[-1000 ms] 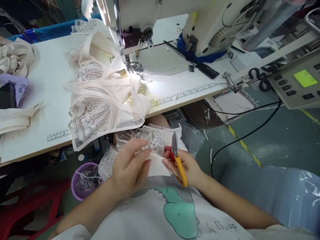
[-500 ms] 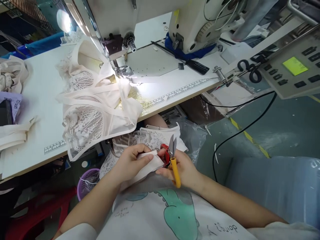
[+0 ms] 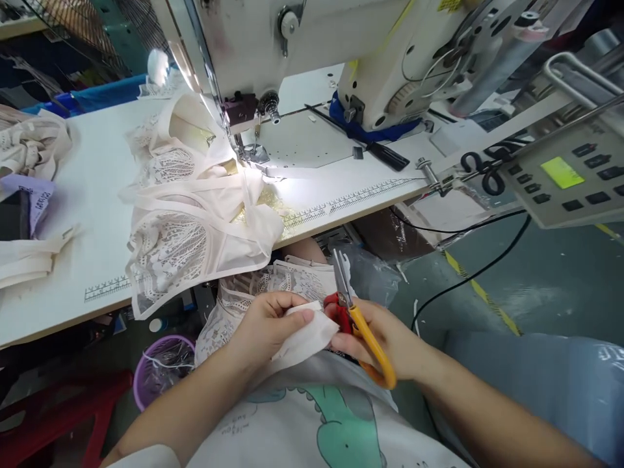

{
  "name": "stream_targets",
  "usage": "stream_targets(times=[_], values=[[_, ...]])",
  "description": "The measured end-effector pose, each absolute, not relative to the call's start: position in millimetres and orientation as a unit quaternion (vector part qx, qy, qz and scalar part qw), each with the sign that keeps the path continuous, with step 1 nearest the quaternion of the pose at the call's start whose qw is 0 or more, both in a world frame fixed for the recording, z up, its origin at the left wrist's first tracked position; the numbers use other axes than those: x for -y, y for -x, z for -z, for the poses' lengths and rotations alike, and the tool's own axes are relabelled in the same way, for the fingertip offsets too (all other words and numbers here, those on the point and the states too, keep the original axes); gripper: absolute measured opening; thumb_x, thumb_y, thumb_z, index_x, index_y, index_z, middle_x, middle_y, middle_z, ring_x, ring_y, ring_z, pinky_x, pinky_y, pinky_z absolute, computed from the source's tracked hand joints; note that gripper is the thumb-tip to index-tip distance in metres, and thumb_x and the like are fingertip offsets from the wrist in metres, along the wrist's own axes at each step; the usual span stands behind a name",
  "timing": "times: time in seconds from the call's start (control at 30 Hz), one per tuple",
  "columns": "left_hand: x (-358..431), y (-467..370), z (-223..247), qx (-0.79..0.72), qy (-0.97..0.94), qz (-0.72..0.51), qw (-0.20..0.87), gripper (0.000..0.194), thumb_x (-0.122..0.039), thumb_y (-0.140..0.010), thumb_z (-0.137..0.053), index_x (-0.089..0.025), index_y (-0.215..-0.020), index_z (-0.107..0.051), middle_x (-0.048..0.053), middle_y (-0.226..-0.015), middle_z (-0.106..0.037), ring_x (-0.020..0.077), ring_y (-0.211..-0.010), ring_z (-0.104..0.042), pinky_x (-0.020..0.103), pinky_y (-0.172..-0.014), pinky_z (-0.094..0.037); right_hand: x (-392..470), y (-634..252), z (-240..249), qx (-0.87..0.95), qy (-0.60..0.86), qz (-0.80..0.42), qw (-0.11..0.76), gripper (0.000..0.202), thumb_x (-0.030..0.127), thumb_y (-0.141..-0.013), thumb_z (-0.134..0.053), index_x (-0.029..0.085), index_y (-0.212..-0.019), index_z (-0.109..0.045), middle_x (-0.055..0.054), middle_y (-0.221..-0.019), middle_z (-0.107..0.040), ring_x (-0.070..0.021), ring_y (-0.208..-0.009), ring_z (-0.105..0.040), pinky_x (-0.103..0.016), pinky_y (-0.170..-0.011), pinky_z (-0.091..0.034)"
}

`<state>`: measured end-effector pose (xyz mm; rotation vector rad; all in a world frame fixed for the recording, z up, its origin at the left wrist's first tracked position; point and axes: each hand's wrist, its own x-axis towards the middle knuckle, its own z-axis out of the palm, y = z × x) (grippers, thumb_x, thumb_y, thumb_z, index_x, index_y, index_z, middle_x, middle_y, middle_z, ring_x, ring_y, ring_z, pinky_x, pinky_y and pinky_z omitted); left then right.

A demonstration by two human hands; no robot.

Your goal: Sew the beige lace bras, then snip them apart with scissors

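Note:
My left hand [image 3: 273,328] pinches a folded piece of white fabric [image 3: 309,335] above my lap, thumb on top. Just to its right, my right hand [image 3: 385,338] is closed round scissors [image 3: 373,335] with yellow handles, blades pointing up and away. A red-handled tool [image 3: 344,315], its kind hard to make out, is also in the right fingers, close to the fabric's right edge. Under and beyond my hands, cream lace fabric [image 3: 219,325] lies over my lap. A cream lace bra [image 3: 180,240] rests on the sewing table [image 3: 92,214], partly over its front edge.
A sewing machine [image 3: 312,39] with its lamp lit stands over the table. A black-handled screwdriver [image 3: 387,156] lies on its bed. A control panel [image 3: 575,175] juts in at right. Below are a purple bin [image 3: 141,383], a red stool [image 3: 92,416] and a black cable [image 3: 468,286].
My right hand has shifted slightly right, and the scissors' yellow handles have swung out to the right. The left hand still pinches the white fabric, a little farther right. The whole view has tilted.

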<state>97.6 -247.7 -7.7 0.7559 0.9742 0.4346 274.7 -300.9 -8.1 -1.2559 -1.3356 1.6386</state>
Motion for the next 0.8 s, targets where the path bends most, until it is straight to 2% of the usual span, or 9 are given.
stream_targets(times=[0.1,0.2,0.27,0.5,0.67,0.8], values=[[251.1,-98.5,14.4,-0.461,-0.353,-0.198,0.789,0.032,-0.039,-0.058,-0.077,-0.012,-0.068,-0.064,-0.001,-0.057,-0.059,0.0066,-0.045,-0.047,0.017,-0.043,-0.034,300.6,-293.8,12.0,0.618,0.456,-0.592,0.245,0.061,0.080,-0.069,-0.040,0.020,-0.075,-0.047,-0.001,-0.067,-0.049,-0.0134,-0.057,-0.045,-0.025,-0.051,-0.038],[249.6,-100.0,13.6,-0.469,-0.370,-0.183,0.781,0.031,-0.039,-0.057,-0.075,-0.012,-0.065,-0.062,-0.002,-0.053,-0.054,0.0058,-0.044,-0.042,0.017,-0.042,-0.030,303.5,-309.0,13.0,0.697,0.433,-0.552,0.147,0.068,0.084,-0.071,-0.020,0.020,-0.072,-0.045,-0.002,-0.067,-0.048,-0.0132,-0.057,-0.041,-0.026,-0.052,-0.035],[248.6,-101.5,11.9,-0.477,-0.391,-0.168,0.769,0.029,-0.038,-0.059,-0.072,-0.012,-0.064,-0.060,-0.003,-0.051,-0.051,0.0060,-0.044,-0.040,0.018,-0.042,-0.028,306.9,-314.8,13.5,0.718,0.430,-0.537,0.101,0.069,0.083,-0.073,-0.015,0.020,-0.073,-0.043,-0.002,-0.066,-0.046,-0.0130,-0.056,-0.039,-0.026,-0.051,-0.034],[249.0,-104.3,12.5,-0.497,-0.442,-0.151,0.731,0.026,-0.035,-0.063,-0.063,-0.015,-0.054,-0.049,-0.006,-0.047,-0.038,0.0050,-0.043,-0.030,0.018,-0.040,-0.021,310.5,-319.0,11.8,0.737,0.477,-0.479,0.010,0.068,0.085,-0.071,-0.016,0.020,-0.069,-0.037,0.000,-0.064,-0.044,-0.0125,-0.053,-0.037,-0.025,-0.050,-0.030],[248.6,-105.3,14.7,-0.503,-0.425,-0.151,0.737,0.026,-0.035,-0.062,-0.063,-0.016,-0.053,-0.047,-0.007,-0.046,-0.037,0.0048,-0.041,-0.028,0.018,-0.038,-0.020,307.2,-319.6,6.9,0.722,0.501,-0.476,-0.030,0.068,0.086,-0.069,-0.018,0.020,-0.068,-0.036,-0.001,-0.064,-0.046,-0.0127,-0.053,-0.037,-0.025,-0.050,-0.029],[249.3,-106.2,15.4,-0.498,-0.415,-0.157,0.745,0.027,-0.035,-0.061,-0.064,-0.016,-0.052,-0.047,-0.007,-0.045,-0.037,0.0047,-0.041,-0.029,0.018,-0.039,-0.020,308.1,-321.7,6.2,0.714,0.505,-0.483,-0.029,0.065,0.083,-0.072,-0.023,0.020,-0.069,-0.038,0.000,-0.064,-0.046,-0.0124,-0.053,-0.036,-0.025,-0.050,-0.028]])
